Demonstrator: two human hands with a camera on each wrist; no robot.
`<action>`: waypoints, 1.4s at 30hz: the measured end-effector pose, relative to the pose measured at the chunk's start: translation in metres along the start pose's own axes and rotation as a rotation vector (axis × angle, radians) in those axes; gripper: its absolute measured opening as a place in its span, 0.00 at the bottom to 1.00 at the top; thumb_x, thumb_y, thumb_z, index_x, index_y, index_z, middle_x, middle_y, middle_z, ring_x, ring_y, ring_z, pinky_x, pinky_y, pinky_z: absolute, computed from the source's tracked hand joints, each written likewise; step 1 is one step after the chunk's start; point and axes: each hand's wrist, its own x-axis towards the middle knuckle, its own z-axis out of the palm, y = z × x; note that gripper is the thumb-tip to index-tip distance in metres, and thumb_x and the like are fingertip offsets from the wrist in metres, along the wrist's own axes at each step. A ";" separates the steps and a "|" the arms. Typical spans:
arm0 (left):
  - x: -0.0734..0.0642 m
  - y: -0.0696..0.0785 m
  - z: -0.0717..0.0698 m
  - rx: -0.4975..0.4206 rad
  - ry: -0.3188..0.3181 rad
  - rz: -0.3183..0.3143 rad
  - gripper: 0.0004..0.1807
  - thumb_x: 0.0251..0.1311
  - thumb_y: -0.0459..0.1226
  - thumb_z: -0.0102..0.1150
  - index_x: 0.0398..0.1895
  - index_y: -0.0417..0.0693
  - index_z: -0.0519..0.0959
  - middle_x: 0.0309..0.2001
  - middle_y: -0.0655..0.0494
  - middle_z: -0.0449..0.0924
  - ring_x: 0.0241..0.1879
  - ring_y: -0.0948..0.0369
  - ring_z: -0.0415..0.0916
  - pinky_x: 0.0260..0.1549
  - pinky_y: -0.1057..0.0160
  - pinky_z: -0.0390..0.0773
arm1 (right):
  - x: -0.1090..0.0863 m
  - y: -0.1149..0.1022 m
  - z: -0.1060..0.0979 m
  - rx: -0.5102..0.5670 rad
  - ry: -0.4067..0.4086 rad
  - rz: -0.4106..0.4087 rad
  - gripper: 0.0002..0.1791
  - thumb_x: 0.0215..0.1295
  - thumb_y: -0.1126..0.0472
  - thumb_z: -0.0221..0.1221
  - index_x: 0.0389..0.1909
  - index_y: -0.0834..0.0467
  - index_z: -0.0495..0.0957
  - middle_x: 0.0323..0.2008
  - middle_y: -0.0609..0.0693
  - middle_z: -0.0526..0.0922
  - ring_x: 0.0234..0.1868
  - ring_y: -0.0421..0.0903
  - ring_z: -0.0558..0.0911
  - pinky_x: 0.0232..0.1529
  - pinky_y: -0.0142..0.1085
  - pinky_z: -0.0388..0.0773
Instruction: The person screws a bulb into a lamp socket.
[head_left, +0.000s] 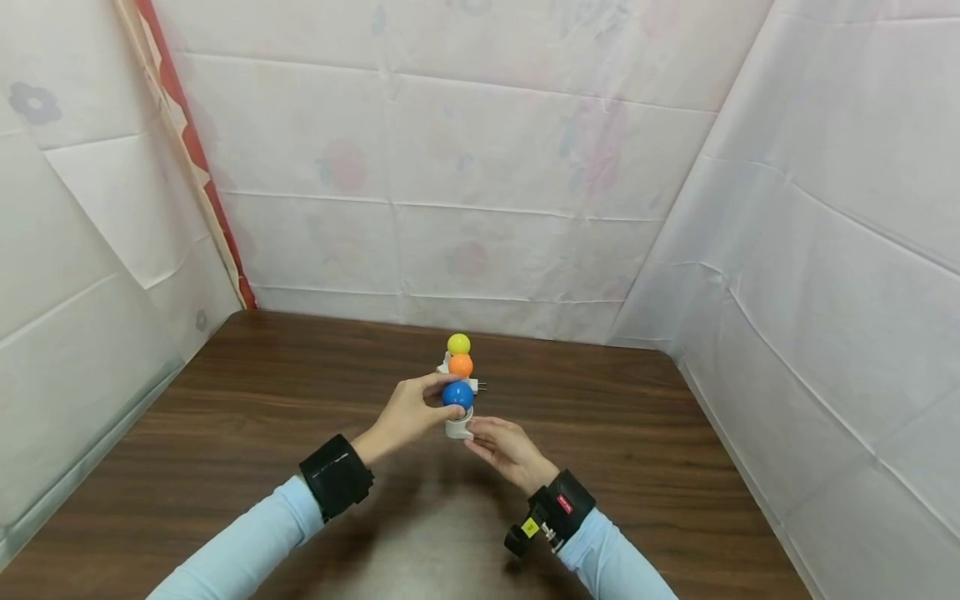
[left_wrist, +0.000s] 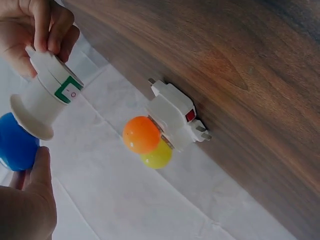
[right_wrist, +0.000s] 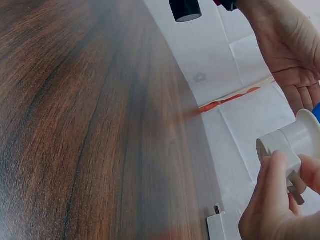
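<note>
My left hand holds a round blue light bulb between thumb and fingers. Directly below the bulb is a white plug-in lamp socket, pinched at its plug end by my right hand. In the left wrist view the bulb sits at the socket's flared rim, and a green-framed rocker switch shows on the socket's side. A metal plug pin sticks out between my right fingers in the right wrist view. Bulb and socket are held up off the table.
Behind my hands, an orange bulb and a yellow bulb stand on the wooden table in white plug-in sockets; one has a red switch. White patterned sheeting encloses the table at the back and sides.
</note>
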 end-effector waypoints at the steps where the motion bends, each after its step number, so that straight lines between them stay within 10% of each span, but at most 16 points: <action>1: 0.000 -0.001 0.000 -0.004 -0.007 0.004 0.30 0.49 0.41 0.66 0.56 0.39 0.72 0.51 0.43 0.77 0.46 0.53 0.79 0.44 0.58 0.79 | 0.000 0.000 0.000 -0.001 -0.003 0.000 0.22 0.64 0.64 0.55 0.56 0.69 0.66 0.45 0.55 0.76 0.44 0.44 0.78 0.51 0.32 0.76; 19: 0.012 -0.018 -0.019 -0.095 -0.297 0.054 0.27 0.56 0.39 0.61 0.59 0.44 0.69 0.58 0.43 0.71 0.57 0.49 0.71 0.52 0.57 0.74 | -0.001 0.002 -0.004 -0.024 -0.005 0.014 0.25 0.61 0.61 0.59 0.56 0.68 0.68 0.47 0.55 0.77 0.44 0.44 0.79 0.53 0.34 0.75; 33: 0.000 -0.006 -0.002 -0.020 0.008 0.018 0.32 0.49 0.43 0.67 0.57 0.39 0.71 0.52 0.43 0.77 0.46 0.53 0.79 0.43 0.58 0.80 | -0.001 0.000 0.002 -0.012 -0.006 -0.013 0.23 0.62 0.63 0.57 0.55 0.68 0.68 0.45 0.53 0.77 0.44 0.43 0.78 0.56 0.36 0.72; 42: 0.002 -0.007 -0.001 -0.045 -0.005 0.025 0.30 0.50 0.41 0.66 0.56 0.40 0.72 0.52 0.43 0.76 0.47 0.53 0.79 0.43 0.59 0.79 | -0.002 -0.001 0.001 -0.005 0.011 -0.011 0.24 0.61 0.62 0.58 0.56 0.68 0.68 0.45 0.54 0.77 0.44 0.44 0.79 0.52 0.34 0.75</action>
